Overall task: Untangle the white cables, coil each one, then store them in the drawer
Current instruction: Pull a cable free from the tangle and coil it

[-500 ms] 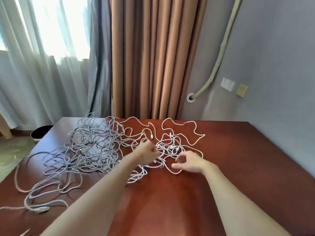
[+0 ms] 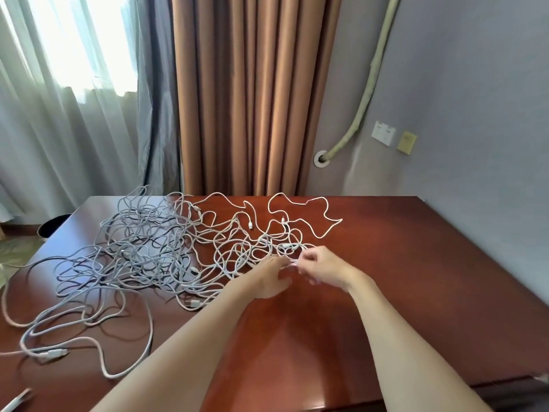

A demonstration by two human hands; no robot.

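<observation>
Both hands have closed in on each other since half a second ago: the left hand [image 2: 269, 279] slid right and nearer the camera, the right hand [image 2: 322, 267] lifted and shifted left, and they now almost touch at frame centre.

Right hand: fingers curled, thumb and fingertips pinching a strand of the white cables [image 2: 258, 242] at the near-right edge of the tangle. Left hand: fingers bent into the same spot. It looks like it grips a strand, but motion blur hides the contact, so I can't tell for sure.

White cables: loose tangle on the table [image 2: 416, 263], centre of frame, loops running up toward the far edge, with one open loop stretching right. Several connector ends are visible in the mess. All uncoiled, all still knotted together.

Grey cables [image 2: 124, 263]: a bigger, denser tangle at left of frame, overlapping the white one where they meet near centre. Long loose runs trail to the lower left, with a connector lying near the left edge.

Background: brown curtain [image 2: 252, 93] at top centre, sheer curtain [image 2: 74, 99] over the bright window at upper left, a wall socket [image 2: 383, 132] and a yellowish plate [image 2: 406, 142] at right, and a wrapped pipe [image 2: 368, 87] entering the wall just right of the brown curtain. Dark bin [image 2: 52, 226] on the floor off the table's far-left corner.
</observation>
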